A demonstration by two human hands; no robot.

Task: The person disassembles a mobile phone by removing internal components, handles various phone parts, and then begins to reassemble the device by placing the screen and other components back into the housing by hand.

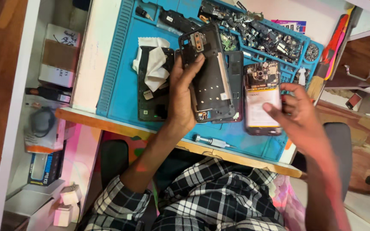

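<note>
My left hand [181, 96] grips a black phone back frame [208, 72] by its left edge and holds it just above the blue repair mat [116, 68]. An opened phone [260, 98] with a bare circuit board and a white battery lies to its right on the mat. My right hand [298, 113] hovers at the right edge of that opened phone, fingers loosely curled with the thumb touching the battery area. A dark phone panel [235, 68] lies under the held frame. Another black phone [153, 92] with a white cloth [153, 62] on it lies left of my left hand.
A small screwdriver [213, 141] lies on the mat's near edge. The mat's far compartments hold several loose phone parts [258, 34] and screws [311, 52]. A brush [322, 75] and red tool lie at the right. Shelves with boxes [58, 55] stand at the left.
</note>
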